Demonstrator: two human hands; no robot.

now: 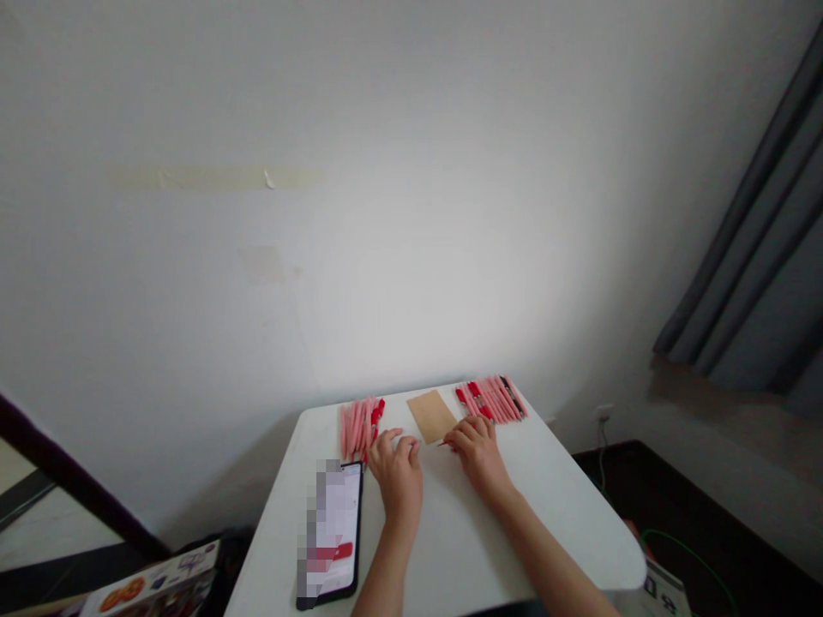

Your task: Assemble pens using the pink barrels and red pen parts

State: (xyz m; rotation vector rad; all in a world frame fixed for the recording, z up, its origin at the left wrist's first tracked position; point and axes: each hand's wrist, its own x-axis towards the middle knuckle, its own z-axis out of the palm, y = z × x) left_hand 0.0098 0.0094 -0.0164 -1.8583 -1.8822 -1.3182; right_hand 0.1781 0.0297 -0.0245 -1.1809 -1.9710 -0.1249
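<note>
My left hand (397, 477) is over the white table (463, 548), beside a pile of pink pens (357, 424) with some red parts among them. Its fingers are bent in toward the thumb, and whatever they may hold is too small to make out. My right hand (481, 454) is closed in a pinch on a thin red stick (442, 444), perhaps a pen part; only its short tip shows. A brown paper rectangle (430, 415) lies just beyond and between my hands. Past my right hand, more pink pens (498, 400) lie in a row, with red and black ones.
A phone (340, 531) with a lit screen lies left of my left forearm. The wall (411, 214) rises right behind the table. A grey curtain (759, 283) hangs at the right, near a socket with a cable (603, 437). A printed box (151, 583) stands low at the left.
</note>
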